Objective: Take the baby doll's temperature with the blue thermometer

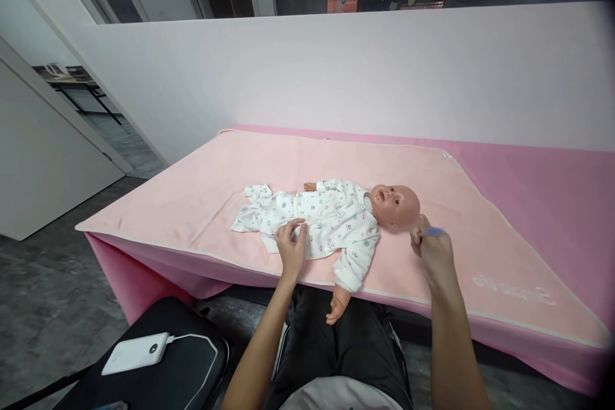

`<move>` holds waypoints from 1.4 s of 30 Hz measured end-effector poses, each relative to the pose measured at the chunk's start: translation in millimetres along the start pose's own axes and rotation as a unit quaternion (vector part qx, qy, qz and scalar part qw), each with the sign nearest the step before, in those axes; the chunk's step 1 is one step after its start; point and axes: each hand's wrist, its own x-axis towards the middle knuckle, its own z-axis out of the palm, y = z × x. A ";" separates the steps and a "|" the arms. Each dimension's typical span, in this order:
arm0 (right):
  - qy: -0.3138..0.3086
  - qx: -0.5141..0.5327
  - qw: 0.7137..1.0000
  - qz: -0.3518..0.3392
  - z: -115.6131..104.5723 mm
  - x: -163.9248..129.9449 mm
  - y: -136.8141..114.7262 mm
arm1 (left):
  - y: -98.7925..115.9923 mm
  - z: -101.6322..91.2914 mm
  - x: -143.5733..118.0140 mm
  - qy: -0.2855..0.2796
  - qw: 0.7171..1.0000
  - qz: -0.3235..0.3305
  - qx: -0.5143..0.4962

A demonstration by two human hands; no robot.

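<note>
A baby doll (pixel 394 206) lies on its back with its head to the right. It wears a white long-sleeved top (pixel 343 211) and white trousers (pixel 283 208), both with small prints. My left hand (pixel 291 240) rests on the clothing at the doll's waist, its fingers bent and slightly apart. Beside the top of the doll's head, my right hand (pixel 435 250) is raised and closed in a fist around a small blue stick-like thing (pixel 435 231), blurred and mostly hidden. One doll arm (pixel 339 301) hangs over the near table edge, towards my lap.
A peach blanket (pixel 202 173) lies over a pink cloth (pixel 538 205) on the table. A white wall (pixel 336 77) stands behind it. At lower left, a white power bank (pixel 134 353) with a cable sits on a black chair (pixel 168 327).
</note>
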 end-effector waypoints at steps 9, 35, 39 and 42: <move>-0.055 0.053 0.997 0.008 1.4 -6.7 -11.1 | 0.4 -0.7 0.1 -0.001 1.000 -0.004 0.005; -0.135 0.065 0.988 0.046 -0.4 -14.2 -17.2 | 0.4 0.0 -1.2 0.000 1.000 -0.001 0.002; -0.093 0.069 0.992 0.053 -0.6 -15.9 -20.5 | 2.1 -0.3 -2.4 0.002 1.000 0.002 0.003; -0.052 0.070 0.994 0.068 -3.3 -17.5 -18.1 | 4.9 0.4 -4.9 -0.005 1.000 -0.001 0.014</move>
